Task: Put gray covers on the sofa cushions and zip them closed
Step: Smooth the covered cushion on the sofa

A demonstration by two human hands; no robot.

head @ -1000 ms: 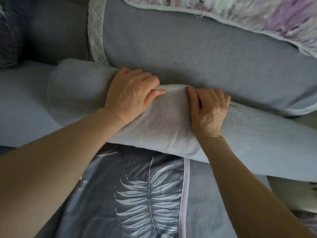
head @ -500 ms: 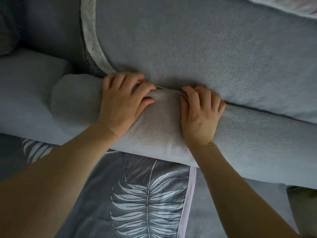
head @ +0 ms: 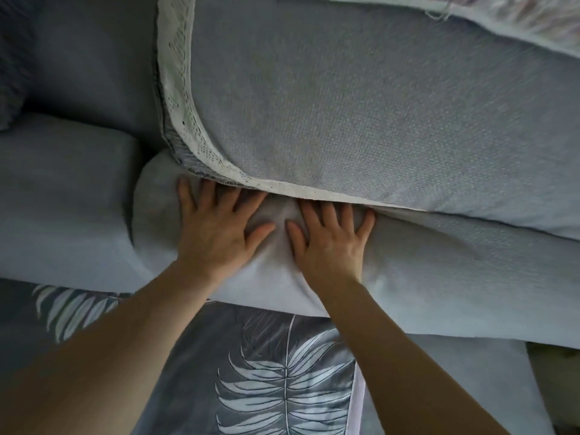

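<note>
Cushion (head: 408, 277): soft, bulky, light; take hold along the seam edge
Left hand (head: 216, 233): fingers spread flat, pressing
Right hand (head: 329, 240): the same

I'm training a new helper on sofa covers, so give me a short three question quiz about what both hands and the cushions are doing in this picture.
1. True or false: the left hand lies flat, fingers spread, on the gray seat cushion.
2. What lies directly above both hands' fingertips?
A. a zipper pull
B. the lace-edged back cushion
C. a pair of scissors
3. Fill in: the right hand is ____ on the cushion, not pinching the fabric.

Key
1. True; its fingers are straight and splayed.
2. B; the fingertips reach the seam under that cushion's white lace trim.
3. Pressing flat. No zipper is visible from this view.
</note>
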